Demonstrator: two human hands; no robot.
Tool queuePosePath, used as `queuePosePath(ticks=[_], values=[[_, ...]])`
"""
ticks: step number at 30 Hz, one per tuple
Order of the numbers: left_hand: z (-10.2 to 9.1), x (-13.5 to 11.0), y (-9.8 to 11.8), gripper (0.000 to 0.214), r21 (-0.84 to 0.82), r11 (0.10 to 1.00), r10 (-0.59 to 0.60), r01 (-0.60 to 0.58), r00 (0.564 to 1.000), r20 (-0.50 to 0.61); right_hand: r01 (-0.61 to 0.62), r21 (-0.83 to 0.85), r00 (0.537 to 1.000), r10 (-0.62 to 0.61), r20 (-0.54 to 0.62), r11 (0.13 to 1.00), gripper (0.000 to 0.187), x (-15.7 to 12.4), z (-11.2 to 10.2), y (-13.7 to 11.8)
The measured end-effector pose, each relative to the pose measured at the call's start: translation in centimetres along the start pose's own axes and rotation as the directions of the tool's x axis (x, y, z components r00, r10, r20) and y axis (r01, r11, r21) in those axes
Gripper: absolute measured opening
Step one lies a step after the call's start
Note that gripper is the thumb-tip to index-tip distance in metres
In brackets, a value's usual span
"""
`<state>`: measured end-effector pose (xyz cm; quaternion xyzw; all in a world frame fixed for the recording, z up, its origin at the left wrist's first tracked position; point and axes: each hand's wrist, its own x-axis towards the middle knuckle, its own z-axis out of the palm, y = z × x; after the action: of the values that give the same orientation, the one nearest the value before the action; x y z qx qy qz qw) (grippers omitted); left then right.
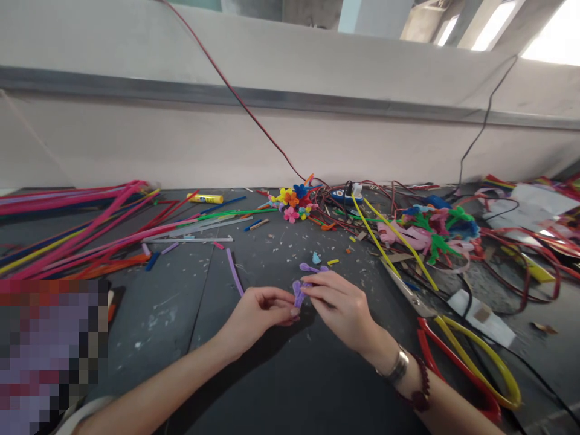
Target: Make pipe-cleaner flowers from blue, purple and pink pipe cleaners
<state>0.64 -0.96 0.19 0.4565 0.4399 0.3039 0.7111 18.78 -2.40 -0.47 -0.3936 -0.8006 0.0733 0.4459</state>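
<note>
Between my two hands is a small purple pipe cleaner (298, 291), bent into short loops. My left hand (263, 309) pinches its lower end between thumb and fingers. From the other side, the fingertips of my right hand (341, 302) are closed on its upper part. Just beyond my right fingers lies another looped purple piece (309, 267), partly covered by that hand. A straight purple pipe cleaner length (234, 272) rests on the dark table past my left hand. A light blue scrap (316, 258) and a short yellow piece (333, 261) lie a little farther off.
Large scissors (423, 311) with red and yellow handles lie at right. Long pipe cleaners (90, 229) spread across the left. A glue stick (206, 198), fuzzy flowers (292, 199), a power strip (347, 194) and tangled cables (521, 290) sit toward the wall (203, 145).
</note>
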Motion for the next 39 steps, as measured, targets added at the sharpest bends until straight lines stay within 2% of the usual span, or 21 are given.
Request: queuePosePath(ticks=[12, 17, 23, 26, 30, 32, 34, 37, 39], values=[[0.1, -0.2, 0.3, 0.011, 0.040, 0.999, 0.036, -0.037, 0.999, 0.026, -0.025, 0.077, 0.999, 0.027, -0.023, 0.997, 0.021, 0.0, 0.8, -1.0], [0.2, -0.2, 0.5, 0.011, 0.036, 0.998, 0.047, -0.047, 0.999, 0.009, -0.190, 0.225, 0.982, 0.187, 0.036, 0.956, 0.030, 0.9, -0.1, -1.8], [0.2, -0.3, 0.5, 0.012, 0.063, 0.998, 0.019, -0.019, 1.000, 0.004, -0.404, 0.387, 0.915, 0.371, 0.161, 0.829, 0.018, 0.9, -0.5, -1.0], [0.2, -0.3, 0.4, 0.014, 0.111, 0.994, 0.013, -0.016, 0.999, 0.030, -0.446, 0.436, 0.894, 0.416, 0.168, 0.782, 0.018, 0.7, 0.0, -0.9], [0.1, -0.4, 0.2, 0.012, 0.193, 0.979, 0.048, -0.060, 0.997, 0.062, -0.461, 0.438, 0.885, 0.435, 0.164, 0.772, 0.016, 0.8, 0.4, -1.2], [0.1, -0.3, 0.2, 0.012, 0.223, 0.972, 0.068, -0.080, 0.996, 0.062, -0.420, 0.412, 0.905, 0.405, 0.128, 0.809, 0.013, 1.1, 0.1, -1.1], [0.1, -0.3, 0.1, 0.012, 0.218, 0.971, 0.087, -0.098, 0.995, 0.059, -0.357, 0.314, 0.930, 0.367, 0.027, 0.880, 0.012, 1.4, -0.6, -0.4], [0.1, -0.3, 0.1, 0.012, 0.179, 0.978, 0.097, -0.102, 0.995, 0.037, -0.320, 0.037, 0.937, 0.322, -0.134, 0.947, 0.014, 1.5, -1.6, 1.7], [0.1, -0.3, 0.1, 0.013, 0.163, 0.982, 0.094, -0.095, 0.995, 0.013, -0.330, -0.137, 0.940, 0.312, -0.138, 0.934, 0.011, 1.2, -1.8, 3.1]])
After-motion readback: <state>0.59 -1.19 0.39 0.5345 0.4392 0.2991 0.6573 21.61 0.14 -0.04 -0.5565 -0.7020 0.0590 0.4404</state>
